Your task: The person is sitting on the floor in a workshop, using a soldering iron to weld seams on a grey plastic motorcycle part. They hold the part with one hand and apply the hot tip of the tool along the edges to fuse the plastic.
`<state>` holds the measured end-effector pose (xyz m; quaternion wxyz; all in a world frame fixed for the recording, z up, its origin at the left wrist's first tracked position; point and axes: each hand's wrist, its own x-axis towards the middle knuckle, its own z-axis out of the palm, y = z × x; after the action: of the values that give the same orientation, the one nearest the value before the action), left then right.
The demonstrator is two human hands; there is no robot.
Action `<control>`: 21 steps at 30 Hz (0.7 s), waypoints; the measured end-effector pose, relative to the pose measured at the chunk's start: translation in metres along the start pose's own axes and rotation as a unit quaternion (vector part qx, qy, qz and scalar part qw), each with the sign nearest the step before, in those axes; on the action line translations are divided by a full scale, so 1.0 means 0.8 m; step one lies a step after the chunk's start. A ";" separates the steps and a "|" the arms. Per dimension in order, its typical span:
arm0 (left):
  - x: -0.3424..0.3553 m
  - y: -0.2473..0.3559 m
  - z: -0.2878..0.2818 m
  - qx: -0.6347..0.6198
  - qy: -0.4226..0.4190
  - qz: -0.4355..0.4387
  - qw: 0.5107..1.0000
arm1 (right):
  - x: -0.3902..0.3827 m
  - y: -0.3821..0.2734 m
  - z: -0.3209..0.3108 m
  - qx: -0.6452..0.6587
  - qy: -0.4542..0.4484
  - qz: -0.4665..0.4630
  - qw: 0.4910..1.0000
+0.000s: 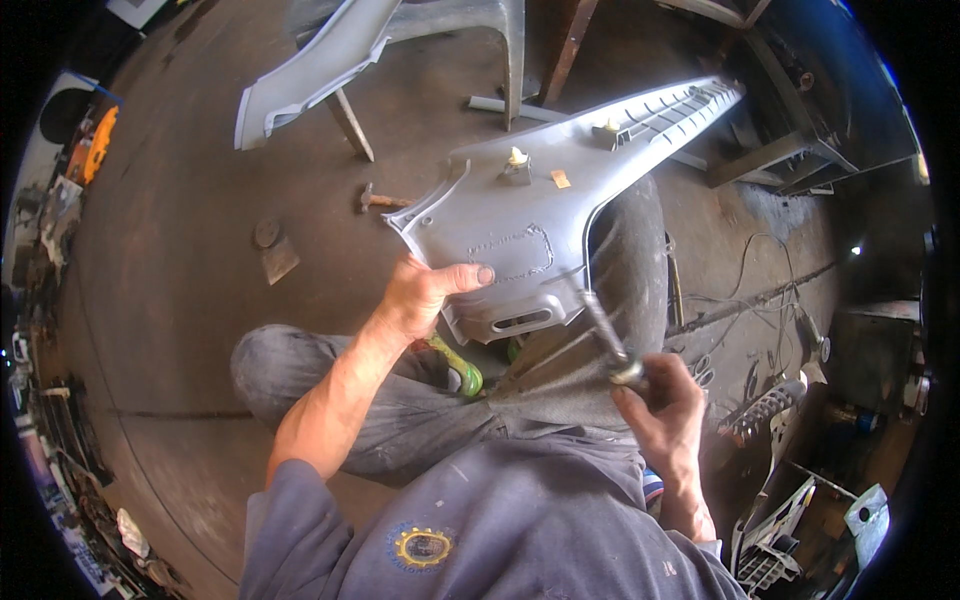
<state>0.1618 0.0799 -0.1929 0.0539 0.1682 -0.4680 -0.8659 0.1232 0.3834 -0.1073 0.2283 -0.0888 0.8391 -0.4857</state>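
Note:
A grey plastic car trim panel [520, 205] lies tilted over my lap, its ribbed narrow end pointing to the far right. My left hand [430, 290] grips its near left edge, thumb flat on the face. Beside that thumb runs a rough, melted-looking rectangular seam [545, 250]. Closed round a handle, my right hand [668, 400] holds what looks like a soldering iron [607, 332]. Its metal shaft points up at the panel's near right edge, by the slotted tab [527, 319]. I cannot tell whether the tip touches. Two clips [517, 160] with pale tops stand on the panel.
Behind the panel's left edge lies a hammer [380, 200] on the brown floor. Another grey trim piece [310, 75] rests on a plastic chair [513, 60]. Metal frames [770, 155] stand at the far right. A cable [770, 240], scissors [704, 371] and loose parts lie at right.

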 end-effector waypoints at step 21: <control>0.003 0.018 -0.016 0.081 -0.031 0.029 0.996 | 0.118 -0.053 0.115 0.290 0.055 -0.087 0.952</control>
<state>0.1631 0.0615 -0.1881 0.0513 0.1317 -0.5426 -0.8280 0.0804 0.2556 -0.1382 0.1546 -0.0647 0.6626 -0.7300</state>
